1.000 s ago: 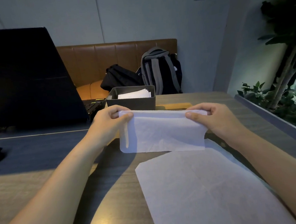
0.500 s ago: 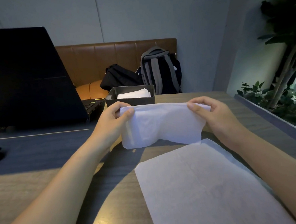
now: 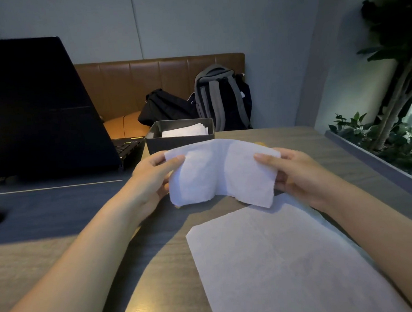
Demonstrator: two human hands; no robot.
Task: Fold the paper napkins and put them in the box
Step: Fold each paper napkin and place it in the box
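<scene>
Left hand [image 3: 152,176]: pinches the left end of the folded napkin [image 3: 219,173], thumb on top.
Right hand [image 3: 296,171]: clamped on its right end.
Folded napkin: held above the worktop [image 3: 60,253], bowed upward at the middle, just before the box [image 3: 179,139].
Box: folded white napkins inside.
Flat napkin [image 3: 288,267]: spread on the worktop, nearer the person.
Laptop [image 3: 33,107]: open, left of the box.
Backpack [image 3: 220,96]: on the bench behind.

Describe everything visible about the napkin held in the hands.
The held napkin is thin white paper, already folded into a rectangle. It is held off the table, bowed with a soft crease down its middle. The left hand pinches its left edge, the right hand its right edge. It sits in front of the dark box, above a flat unfolded napkin.
</scene>
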